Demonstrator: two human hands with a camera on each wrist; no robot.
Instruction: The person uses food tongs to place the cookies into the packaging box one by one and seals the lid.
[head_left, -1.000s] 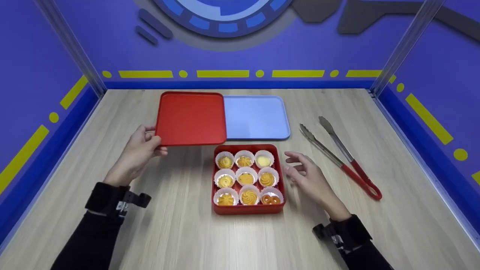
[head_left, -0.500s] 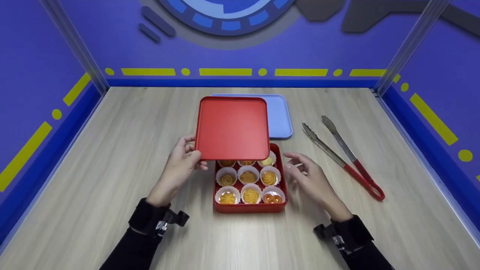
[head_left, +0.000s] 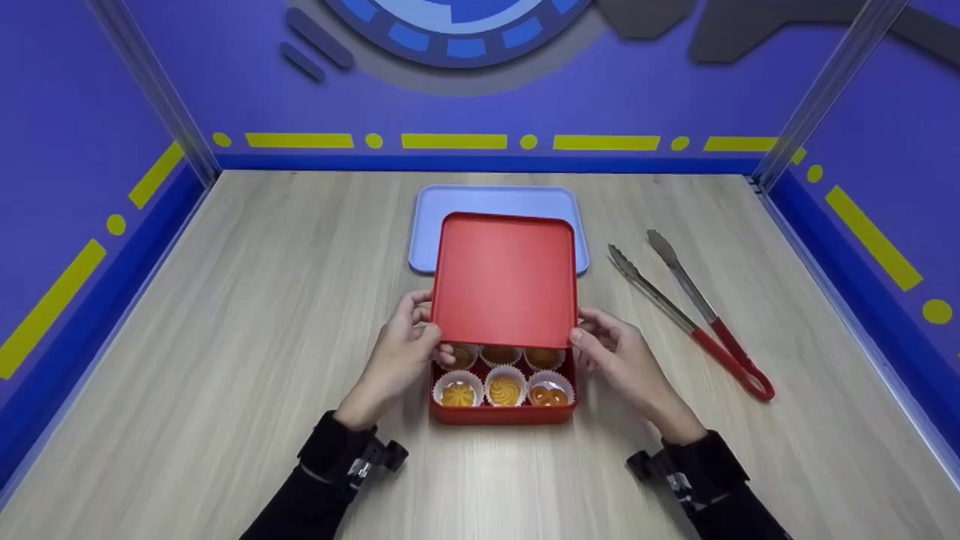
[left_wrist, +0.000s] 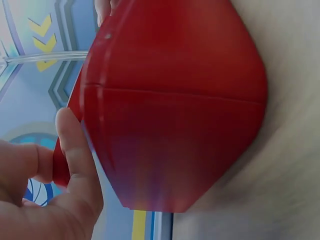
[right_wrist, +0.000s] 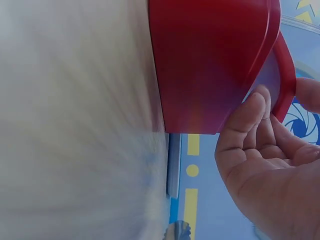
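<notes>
A square red lid point(head_left: 506, 281) hangs tilted above the back part of a red box point(head_left: 504, 415). My left hand point(head_left: 397, 360) pinches the lid's left edge near its front corner, thumb on top. At the opposite front corner, my right hand point(head_left: 619, 364) grips the lid between thumb and fingers. The front row of the box shows cookies in white paper cups, among them a swirl cookie point(head_left: 505, 391) and a pretzel-shaped one point(head_left: 548, 396). Cups farther back are partly or wholly hidden by the lid. Both wrist views show the lid point(right_wrist: 286, 75) apart from the box wall point(left_wrist: 170, 130).
Behind the box lies a light blue tray point(head_left: 495, 196), partly covered from sight by the lid. Metal tongs with red handles point(head_left: 731, 352) lie spread on the wooden table point(head_left: 262, 300) to the right. Blue panels point(head_left: 480, 112) enclose the back and sides.
My left hand has carried the lid rightward and nearer, from beside the box to over its back part. My right hand, free before beside the box, now holds the lid's right corner.
</notes>
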